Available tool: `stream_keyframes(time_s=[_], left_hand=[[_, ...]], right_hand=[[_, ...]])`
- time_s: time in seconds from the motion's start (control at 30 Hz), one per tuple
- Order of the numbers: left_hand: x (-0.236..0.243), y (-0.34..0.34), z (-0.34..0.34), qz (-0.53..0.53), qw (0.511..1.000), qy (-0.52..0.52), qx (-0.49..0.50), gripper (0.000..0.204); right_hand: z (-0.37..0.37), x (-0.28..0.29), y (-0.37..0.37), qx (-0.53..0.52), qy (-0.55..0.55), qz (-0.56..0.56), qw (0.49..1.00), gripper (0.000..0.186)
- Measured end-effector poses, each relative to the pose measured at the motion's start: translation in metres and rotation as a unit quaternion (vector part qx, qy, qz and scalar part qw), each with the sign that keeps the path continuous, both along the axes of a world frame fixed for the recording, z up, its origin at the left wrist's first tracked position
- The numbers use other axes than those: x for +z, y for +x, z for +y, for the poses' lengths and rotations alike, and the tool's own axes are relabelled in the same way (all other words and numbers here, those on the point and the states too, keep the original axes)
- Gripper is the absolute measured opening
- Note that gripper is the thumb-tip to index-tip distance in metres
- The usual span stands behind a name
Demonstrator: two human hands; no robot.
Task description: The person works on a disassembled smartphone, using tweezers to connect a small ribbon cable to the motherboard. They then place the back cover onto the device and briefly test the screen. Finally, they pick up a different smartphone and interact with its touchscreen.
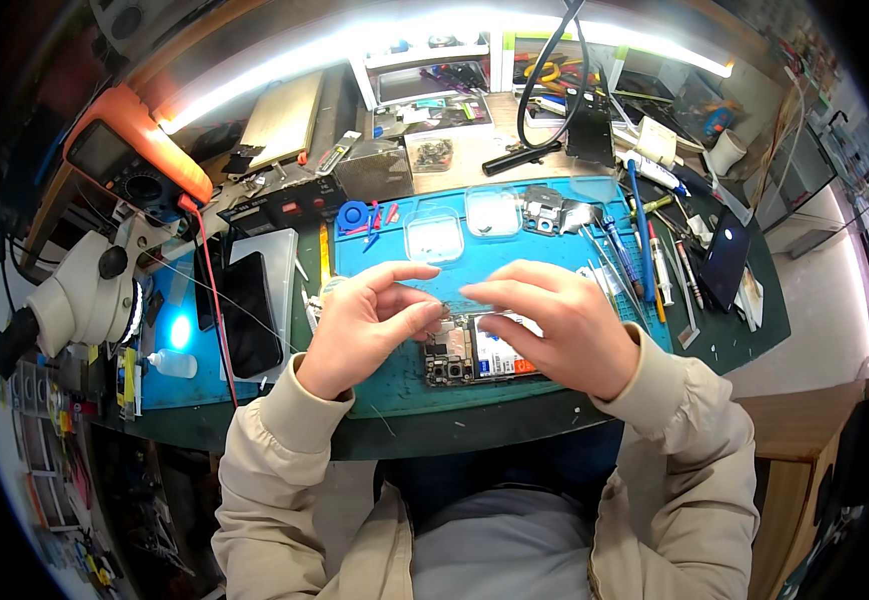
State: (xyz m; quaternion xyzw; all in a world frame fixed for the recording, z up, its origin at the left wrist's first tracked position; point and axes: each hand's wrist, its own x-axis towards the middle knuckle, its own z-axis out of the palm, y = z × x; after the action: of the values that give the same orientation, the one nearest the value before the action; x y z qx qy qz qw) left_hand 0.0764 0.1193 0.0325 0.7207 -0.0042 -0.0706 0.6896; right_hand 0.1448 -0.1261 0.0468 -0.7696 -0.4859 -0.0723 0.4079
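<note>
An opened smartphone [447, 362] lies on the blue mat in front of me, its circuit board and camera modules bare on the left and a white-labelled battery [497, 355] on the right. My left hand [374, 325] is over the phone's upper left corner, thumb and a finger pinched together; a tiny dark bit shows at their tips, too small to name. Above the battery hovers my right hand [559, 325], thumb and index finger apart, with nothing visible between them. It hides the phone's right end.
Beyond my hands sit two clear plastic boxes [435, 235]. Tweezers, screwdrivers [619, 250] and syringes [662, 270] lie to the right. On the left are a dark phone [252, 315], a microscope [74, 290], a small bottle [172, 364] and an orange multimeter [139, 155] with a red lead.
</note>
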Motion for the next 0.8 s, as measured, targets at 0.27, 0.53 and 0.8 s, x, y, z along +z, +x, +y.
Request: stream_keyframes(time_s=[0.27,0.53,0.8], left_hand=[[-0.003,0.006,-0.003,0.040,0.997,-0.069,0.006,0.042],[-0.013,0.004,-0.006,-0.002,0.999,-0.047,0.014,0.048],[-0.012,0.005,-0.007,-0.002,0.999,-0.046,0.018,0.048]], right_hand=[[0.027,-0.025,0.020,0.006,0.026,0.115,0.993,0.013],[0.026,-0.027,0.022,0.018,0.024,0.125,0.992,0.014],[0.027,-0.028,0.023,0.012,0.041,0.095,0.995,0.011]])
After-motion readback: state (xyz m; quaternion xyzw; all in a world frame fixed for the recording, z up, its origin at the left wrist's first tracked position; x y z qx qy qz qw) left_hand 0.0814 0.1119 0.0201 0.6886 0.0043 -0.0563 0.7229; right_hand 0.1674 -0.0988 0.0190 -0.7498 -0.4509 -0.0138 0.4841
